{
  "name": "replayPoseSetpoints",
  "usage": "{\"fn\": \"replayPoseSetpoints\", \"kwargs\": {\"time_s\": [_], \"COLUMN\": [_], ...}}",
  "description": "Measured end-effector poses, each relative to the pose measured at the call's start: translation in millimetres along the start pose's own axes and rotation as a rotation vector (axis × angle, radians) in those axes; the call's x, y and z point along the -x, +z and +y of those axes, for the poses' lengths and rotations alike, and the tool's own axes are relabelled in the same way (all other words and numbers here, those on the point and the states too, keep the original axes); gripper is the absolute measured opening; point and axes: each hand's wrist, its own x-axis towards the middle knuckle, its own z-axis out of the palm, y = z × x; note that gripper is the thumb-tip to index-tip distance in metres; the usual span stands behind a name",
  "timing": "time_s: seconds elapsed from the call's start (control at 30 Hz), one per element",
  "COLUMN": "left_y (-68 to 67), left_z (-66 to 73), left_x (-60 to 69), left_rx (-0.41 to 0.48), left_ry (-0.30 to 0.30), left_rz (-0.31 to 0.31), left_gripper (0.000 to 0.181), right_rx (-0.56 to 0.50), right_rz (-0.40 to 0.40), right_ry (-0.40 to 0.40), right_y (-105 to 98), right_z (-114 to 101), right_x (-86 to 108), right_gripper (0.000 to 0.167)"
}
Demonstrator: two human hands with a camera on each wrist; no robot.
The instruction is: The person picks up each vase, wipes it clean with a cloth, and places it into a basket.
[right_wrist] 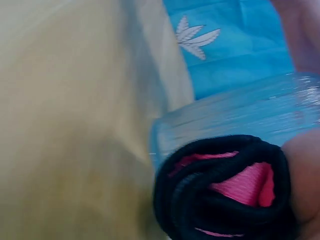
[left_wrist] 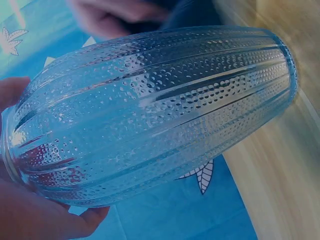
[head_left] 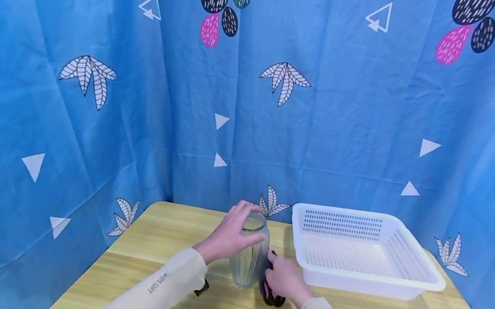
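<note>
A clear ribbed glass vase (head_left: 247, 264) with a dimpled texture stands upright near the middle of the wooden table (head_left: 157, 242). My left hand (head_left: 232, 233) holds it around the neck, thumb on the near side and fingers on the far side. In the left wrist view the glass vase (left_wrist: 165, 110) fills most of the picture. To its right, my right hand (head_left: 285, 278) grips a rolled black cloth (head_left: 273, 298) with pink inside. The right wrist view shows the cloth's rolled end (right_wrist: 245, 185) close against the glass; whether they touch I cannot tell.
A white perforated plastic basket (head_left: 362, 284) sits at the back right of the table, close to my right hand. Blue patterned curtain (head_left: 252, 123) hangs behind the table and along both sides.
</note>
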Motion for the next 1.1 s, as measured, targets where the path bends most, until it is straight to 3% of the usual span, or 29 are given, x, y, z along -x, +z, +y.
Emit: {"fn": "replayPoseSetpoints", "kwargs": {"time_s": [0.1, 0.27, 0.5, 0.67, 0.8, 0.9, 1.1], "left_y": [1.9, 2.2, -2.1, -5.2, -5.0, -4.2, -3.0], "left_z": [-0.2, 0.6, 5.1, 9.0, 8.7, 7.0, 1.7], "left_x": [1.0, 3.2, 4.0, 4.0, 4.1, 3.6, 1.8], "left_rx": [-0.011, -0.061, -0.097, -0.054, -0.035, -0.024, -0.004], "left_ry": [-0.01, -0.041, -0.049, -0.037, -0.027, -0.025, -0.024], "left_rz": [-0.003, 0.017, 0.046, 0.012, 0.001, 0.006, 0.021], "left_gripper": [0.062, 0.067, 0.07, 0.066, 0.065, 0.061, 0.054], "right_rx": [0.032, -0.009, -0.079, 0.003, 0.096, 0.12, 0.074], "right_rz": [-0.018, 0.012, 0.074, 0.229, 0.332, 0.334, 0.241], "right_ry": [-0.011, 0.028, 0.04, -0.068, -0.161, -0.164, -0.095], "right_y": [3, -5, -33, -55, -60, -56, -48], "right_z": [4, -1, -23, -43, -53, -53, -44], "right_x": [3.3, 8.1, 14.0, 14.4, 12.1, 7.9, -3.7], "right_gripper": [0.054, 0.054, 0.056, 0.057, 0.058, 0.061, 0.061]}}
